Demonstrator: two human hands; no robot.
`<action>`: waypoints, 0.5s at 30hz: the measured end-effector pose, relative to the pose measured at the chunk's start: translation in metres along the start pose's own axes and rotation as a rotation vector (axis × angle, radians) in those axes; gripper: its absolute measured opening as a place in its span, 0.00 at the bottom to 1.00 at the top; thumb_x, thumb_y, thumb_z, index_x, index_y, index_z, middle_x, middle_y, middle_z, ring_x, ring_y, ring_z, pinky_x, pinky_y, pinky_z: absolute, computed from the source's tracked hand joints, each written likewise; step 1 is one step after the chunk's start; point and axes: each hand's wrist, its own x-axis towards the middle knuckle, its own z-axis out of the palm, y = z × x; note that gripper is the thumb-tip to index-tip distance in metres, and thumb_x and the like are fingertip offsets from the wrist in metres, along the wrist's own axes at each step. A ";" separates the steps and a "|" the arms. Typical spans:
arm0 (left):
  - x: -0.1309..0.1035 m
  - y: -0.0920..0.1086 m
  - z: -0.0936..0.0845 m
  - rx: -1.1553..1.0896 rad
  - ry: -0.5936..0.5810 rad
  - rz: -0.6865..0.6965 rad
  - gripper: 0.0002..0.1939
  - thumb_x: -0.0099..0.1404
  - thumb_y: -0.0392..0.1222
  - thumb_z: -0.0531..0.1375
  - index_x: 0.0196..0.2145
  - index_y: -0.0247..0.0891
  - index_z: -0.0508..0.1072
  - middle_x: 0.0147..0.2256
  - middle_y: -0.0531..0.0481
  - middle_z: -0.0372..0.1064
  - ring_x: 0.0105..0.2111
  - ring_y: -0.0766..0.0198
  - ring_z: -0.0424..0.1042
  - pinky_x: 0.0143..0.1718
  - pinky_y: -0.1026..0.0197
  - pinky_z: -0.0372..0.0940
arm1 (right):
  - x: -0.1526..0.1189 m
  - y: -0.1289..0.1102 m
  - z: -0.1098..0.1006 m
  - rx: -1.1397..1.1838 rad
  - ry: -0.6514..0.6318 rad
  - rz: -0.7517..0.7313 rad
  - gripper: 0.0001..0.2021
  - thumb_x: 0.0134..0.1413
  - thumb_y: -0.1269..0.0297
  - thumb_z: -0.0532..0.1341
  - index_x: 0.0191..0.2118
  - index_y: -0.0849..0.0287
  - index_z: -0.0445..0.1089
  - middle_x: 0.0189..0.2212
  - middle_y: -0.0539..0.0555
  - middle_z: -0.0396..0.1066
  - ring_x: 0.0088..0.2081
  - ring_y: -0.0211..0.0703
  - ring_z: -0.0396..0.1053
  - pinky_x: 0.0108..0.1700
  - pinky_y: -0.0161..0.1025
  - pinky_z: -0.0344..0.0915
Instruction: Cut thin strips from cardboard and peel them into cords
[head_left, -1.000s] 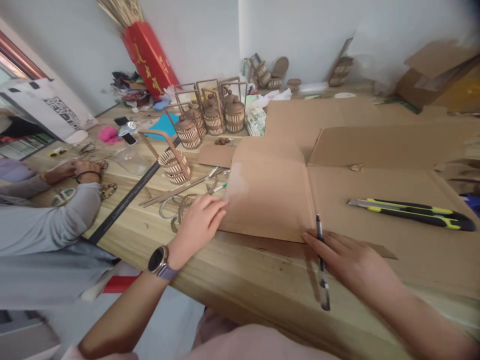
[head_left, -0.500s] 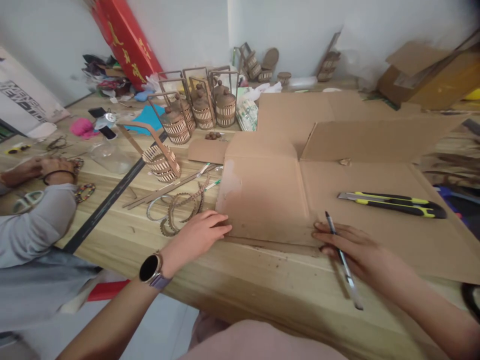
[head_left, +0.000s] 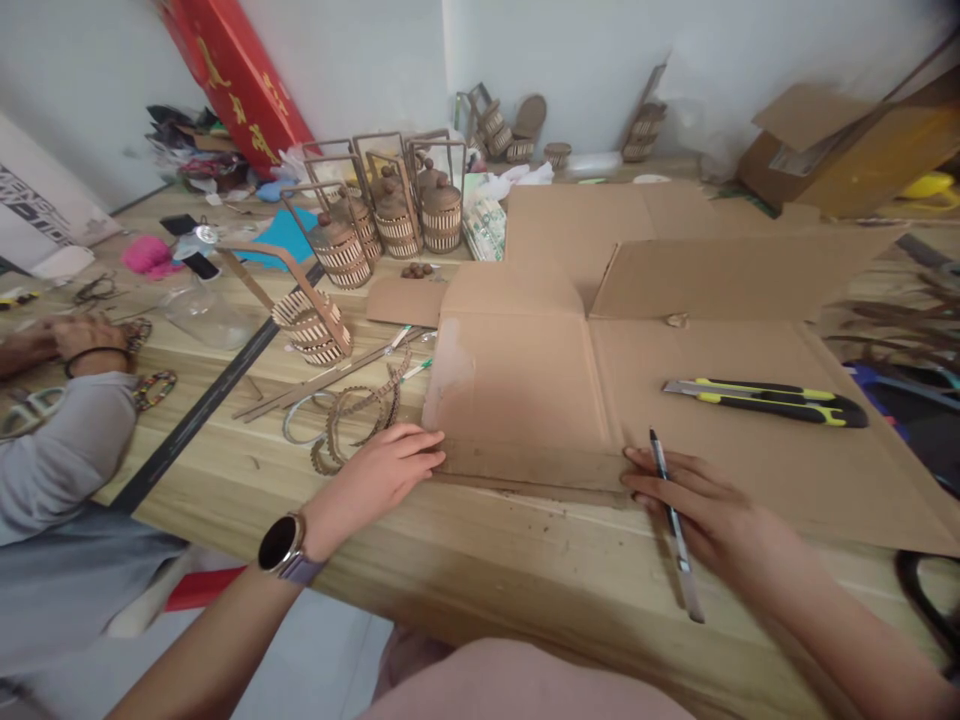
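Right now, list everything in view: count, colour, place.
Cardboard: uncounted, brown, centre
Cutter: one, yellow and black, on cardboard
Pen: one, black and silver, right hand
Open basket: one, brown, left
Lidded baskets: at least four, brown, behind
Coiled strips: several, brown, by left hand
Sheet: one, blue, back left
Bundle: one, pink, far left
Box: one, red, by wall
Carton: one, brown, back right
Table: one, wooden, below
Co-worker's sleeve: one, grey, left edge
Left hand: one, at cardboard's left
Right hand: one, front right
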 end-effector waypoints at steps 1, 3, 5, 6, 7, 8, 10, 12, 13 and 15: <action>0.000 0.000 0.000 -0.001 0.003 0.000 0.15 0.74 0.34 0.55 0.53 0.41 0.78 0.57 0.45 0.74 0.55 0.57 0.69 0.56 0.50 0.70 | -0.001 0.000 0.001 -0.007 0.001 -0.004 0.13 0.66 0.66 0.56 0.46 0.53 0.79 0.52 0.59 0.79 0.52 0.52 0.77 0.50 0.48 0.78; 0.000 -0.001 0.000 -0.013 0.006 -0.002 0.15 0.75 0.35 0.55 0.53 0.41 0.78 0.57 0.44 0.74 0.55 0.57 0.69 0.57 0.50 0.70 | -0.003 0.001 0.002 -0.009 0.006 -0.009 0.13 0.65 0.67 0.57 0.46 0.53 0.79 0.52 0.58 0.78 0.53 0.52 0.77 0.51 0.47 0.78; 0.000 -0.002 0.001 -0.028 0.002 -0.005 0.15 0.75 0.35 0.55 0.53 0.42 0.78 0.56 0.44 0.74 0.55 0.57 0.69 0.57 0.50 0.70 | -0.005 0.002 0.005 0.005 0.011 -0.005 0.13 0.65 0.67 0.58 0.47 0.53 0.79 0.53 0.58 0.78 0.54 0.50 0.76 0.52 0.46 0.77; 0.000 -0.003 0.001 -0.032 -0.001 -0.006 0.15 0.75 0.35 0.55 0.53 0.42 0.78 0.56 0.44 0.75 0.55 0.57 0.69 0.57 0.50 0.70 | -0.006 0.002 0.006 0.011 0.011 0.001 0.13 0.64 0.67 0.58 0.47 0.52 0.79 0.53 0.58 0.78 0.54 0.50 0.76 0.52 0.46 0.77; 0.001 -0.003 0.001 -0.033 -0.007 -0.006 0.15 0.75 0.35 0.55 0.53 0.42 0.78 0.56 0.44 0.75 0.55 0.57 0.69 0.56 0.50 0.70 | -0.007 0.003 0.007 0.017 0.005 0.011 0.13 0.64 0.67 0.58 0.47 0.52 0.79 0.53 0.57 0.78 0.54 0.50 0.76 0.52 0.47 0.77; 0.001 -0.004 0.000 -0.033 -0.012 -0.004 0.15 0.75 0.35 0.55 0.53 0.42 0.78 0.56 0.44 0.75 0.55 0.57 0.69 0.56 0.50 0.70 | -0.008 0.004 0.008 0.019 0.000 0.023 0.13 0.64 0.66 0.58 0.47 0.51 0.79 0.53 0.57 0.78 0.54 0.50 0.76 0.52 0.47 0.77; 0.001 -0.004 -0.001 -0.035 -0.022 0.002 0.15 0.75 0.36 0.55 0.53 0.42 0.78 0.56 0.44 0.75 0.55 0.58 0.69 0.56 0.51 0.70 | -0.010 0.005 0.008 0.015 -0.008 0.035 0.13 0.65 0.66 0.57 0.47 0.50 0.79 0.54 0.56 0.78 0.54 0.51 0.76 0.52 0.48 0.78; 0.002 -0.004 -0.002 -0.039 -0.028 0.009 0.15 0.75 0.36 0.55 0.53 0.42 0.78 0.56 0.44 0.75 0.55 0.58 0.69 0.56 0.51 0.70 | -0.011 0.005 0.009 0.007 0.001 0.018 0.14 0.65 0.66 0.57 0.47 0.50 0.79 0.54 0.57 0.78 0.53 0.51 0.77 0.51 0.48 0.78; 0.003 -0.004 -0.003 -0.043 -0.028 0.012 0.15 0.75 0.36 0.55 0.53 0.42 0.79 0.56 0.44 0.75 0.55 0.58 0.69 0.56 0.51 0.70 | -0.011 0.005 0.009 0.004 0.007 0.007 0.14 0.65 0.67 0.57 0.47 0.51 0.79 0.54 0.57 0.78 0.53 0.51 0.77 0.51 0.48 0.78; 0.004 -0.004 -0.005 -0.048 -0.027 0.013 0.15 0.75 0.36 0.55 0.53 0.43 0.79 0.56 0.45 0.75 0.55 0.58 0.69 0.56 0.51 0.70 | -0.010 0.004 0.009 0.002 0.035 -0.006 0.14 0.65 0.68 0.56 0.47 0.52 0.79 0.53 0.57 0.78 0.52 0.52 0.77 0.50 0.48 0.79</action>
